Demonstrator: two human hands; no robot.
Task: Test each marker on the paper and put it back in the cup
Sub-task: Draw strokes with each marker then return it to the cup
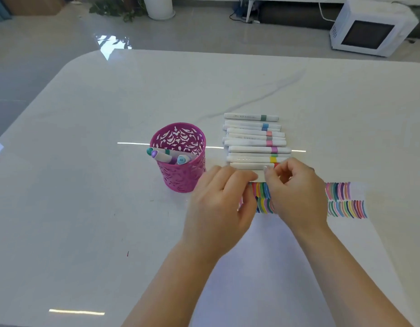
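Note:
A pink cut-out metal cup (183, 176) stands left of centre and holds three markers (167, 156) leaning to its left rim. To its right, several white markers with coloured bands (256, 140) lie in a row. A white paper (287, 256) with rows of coloured strokes (346, 202) lies in front of the row. My left hand (218, 206) and my right hand (296, 192) meet at the paper's far edge. Each grips one end of a white marker (252, 177), which the fingers mostly hide. Just behind it lies the red-banded marker (249, 165).
The white marble table (110, 220) has a rounded far edge. On the floor beyond stand a white microwave (369, 29) at the right and a white plant pot (158, 8) at the back. A small red mark (127, 253) shows on the table at the left.

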